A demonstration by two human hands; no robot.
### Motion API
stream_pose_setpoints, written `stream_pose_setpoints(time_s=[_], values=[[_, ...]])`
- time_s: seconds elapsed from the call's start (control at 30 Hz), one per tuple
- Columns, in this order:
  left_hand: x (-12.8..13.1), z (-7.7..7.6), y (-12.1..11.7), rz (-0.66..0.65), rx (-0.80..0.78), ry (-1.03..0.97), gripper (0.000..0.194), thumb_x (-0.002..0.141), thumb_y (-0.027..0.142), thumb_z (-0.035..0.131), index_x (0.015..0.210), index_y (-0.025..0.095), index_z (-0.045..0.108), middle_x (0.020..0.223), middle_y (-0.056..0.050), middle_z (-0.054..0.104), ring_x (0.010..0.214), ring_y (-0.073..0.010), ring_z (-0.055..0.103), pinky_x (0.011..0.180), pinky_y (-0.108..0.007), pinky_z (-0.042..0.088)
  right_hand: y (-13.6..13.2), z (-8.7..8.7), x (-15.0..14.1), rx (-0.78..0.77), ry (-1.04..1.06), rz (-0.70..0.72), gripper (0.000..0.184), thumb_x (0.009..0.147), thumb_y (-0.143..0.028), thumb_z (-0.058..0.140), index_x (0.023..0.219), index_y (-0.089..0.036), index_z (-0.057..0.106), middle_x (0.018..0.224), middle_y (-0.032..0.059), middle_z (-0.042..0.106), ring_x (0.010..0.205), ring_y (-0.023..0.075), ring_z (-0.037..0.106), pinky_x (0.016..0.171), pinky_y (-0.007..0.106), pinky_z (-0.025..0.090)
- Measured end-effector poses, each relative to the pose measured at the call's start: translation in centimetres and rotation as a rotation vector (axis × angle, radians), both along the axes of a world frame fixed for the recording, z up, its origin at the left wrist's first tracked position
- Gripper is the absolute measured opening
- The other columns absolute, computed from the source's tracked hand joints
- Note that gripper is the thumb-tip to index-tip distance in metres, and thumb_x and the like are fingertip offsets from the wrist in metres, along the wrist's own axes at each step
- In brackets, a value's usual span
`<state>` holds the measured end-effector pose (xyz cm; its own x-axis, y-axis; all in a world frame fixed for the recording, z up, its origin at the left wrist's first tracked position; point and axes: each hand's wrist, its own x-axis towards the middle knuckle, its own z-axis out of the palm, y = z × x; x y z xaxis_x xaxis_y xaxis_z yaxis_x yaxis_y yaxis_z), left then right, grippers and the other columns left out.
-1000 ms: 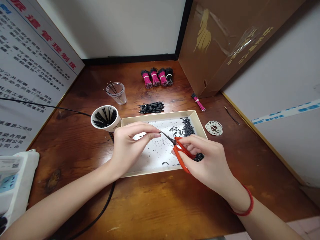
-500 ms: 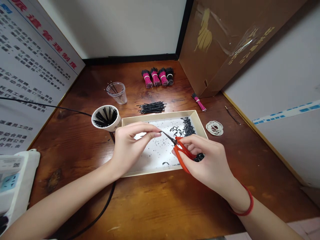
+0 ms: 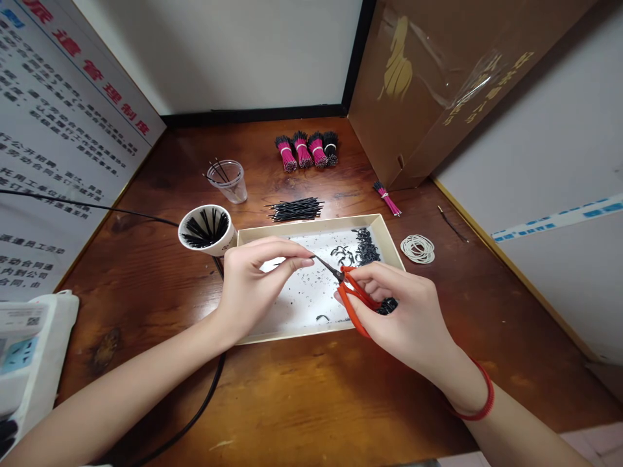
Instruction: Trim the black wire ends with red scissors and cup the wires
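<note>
My left hand (image 3: 257,279) pinches a short black wire (image 3: 277,264) between thumb and fingertips, over a shallow cardboard tray (image 3: 311,227). Most of the wire is hidden by the fingers. Red-handled scissors (image 3: 351,295) sit in my right hand (image 3: 403,305), with fingers in the loops. Their dark blades reach up and left to the wire end at my left fingertips. Curled black offcuts (image 3: 366,248) and tiny bits lie on the tray's white bottom.
Behind the tray lies a pile of black wires (image 3: 296,209). Left of it stand a paper cup (image 3: 207,230) of wires and a clear plastic cup (image 3: 232,185). Pink wire bundles (image 3: 302,150) lie at the back. White rubber bands (image 3: 417,249) are on the right, near a large brown box (image 3: 428,91).
Both hands, the wire and the scissors keep nearly the same place. Only a slight shift of the camera view shows.
</note>
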<state>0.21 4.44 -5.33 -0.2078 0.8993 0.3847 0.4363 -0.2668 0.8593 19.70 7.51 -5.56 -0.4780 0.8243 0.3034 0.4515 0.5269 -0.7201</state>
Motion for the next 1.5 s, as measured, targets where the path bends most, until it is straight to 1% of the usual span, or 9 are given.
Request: stream_pose_setpoints(time_s=[0.2,0.33,0.57,0.9,1.17,1.5], values=[[-0.11,0.08,-0.03,-0.005,-0.012,-0.005,0.015,0.074,0.008,0.073,0.072,0.022,0.076,0.074,0.000,0.076,0.068,-0.0150,0.070,0.064,-0.025,0.056,0.08,-0.01,-0.10,0.021,0.018,0.005,0.014,0.074,-0.006,0.064,0.078,-0.019,0.061,0.062,-0.0042,0.056,0.052,0.0085,0.048,0.048,0.020,0.043],[-0.13,0.06,-0.08,-0.003,-0.010,-0.001,0.014,0.073,0.008,0.073,0.072,0.022,0.076,0.074,0.000,0.077,0.068,-0.0139,0.070,0.065,-0.023,0.056,0.11,-0.10,-0.01,0.024,0.010,0.003,0.014,0.075,-0.007,0.065,0.080,-0.019,0.062,0.063,-0.0041,0.058,0.054,0.0084,0.048,0.049,0.020,0.043],[-0.04,0.00,-0.02,-0.007,-0.012,0.006,0.011,0.075,0.009,0.073,0.073,0.019,0.076,0.075,0.000,0.077,0.069,-0.0120,0.069,0.066,-0.021,0.055,0.06,-0.15,-0.04,0.020,0.006,-0.006,0.010,0.074,-0.010,0.066,0.078,-0.018,0.061,0.061,-0.0039,0.056,0.052,0.0081,0.047,0.047,0.020,0.043],[-0.12,-0.07,0.03,-0.017,-0.003,-0.011,0.013,0.075,0.008,0.073,0.074,0.020,0.076,0.076,0.001,0.077,0.070,-0.0121,0.069,0.066,-0.021,0.055,0.00,-0.05,0.01,0.037,0.000,-0.007,0.009,0.074,-0.009,0.065,0.077,-0.016,0.062,0.061,-0.0030,0.056,0.053,0.0084,0.047,0.047,0.020,0.042],[-0.15,-0.08,0.01,-0.021,0.004,-0.008,0.013,0.074,0.008,0.073,0.073,0.020,0.076,0.075,0.000,0.077,0.070,-0.0133,0.069,0.065,-0.023,0.055,0.14,-0.24,-0.05,0.045,0.013,0.005,0.012,0.074,-0.007,0.066,0.079,-0.017,0.061,0.062,-0.0038,0.055,0.053,0.0079,0.047,0.048,0.020,0.042],[-0.18,-0.14,0.04,-0.016,0.000,0.023,0.013,0.075,0.009,0.072,0.075,0.021,0.076,0.076,0.001,0.077,0.070,-0.0123,0.069,0.065,-0.021,0.055,0.08,-0.08,-0.02,0.042,0.016,-0.007,0.014,0.074,-0.008,0.065,0.078,-0.020,0.060,0.062,-0.0040,0.057,0.053,0.0082,0.048,0.047,0.020,0.043]])
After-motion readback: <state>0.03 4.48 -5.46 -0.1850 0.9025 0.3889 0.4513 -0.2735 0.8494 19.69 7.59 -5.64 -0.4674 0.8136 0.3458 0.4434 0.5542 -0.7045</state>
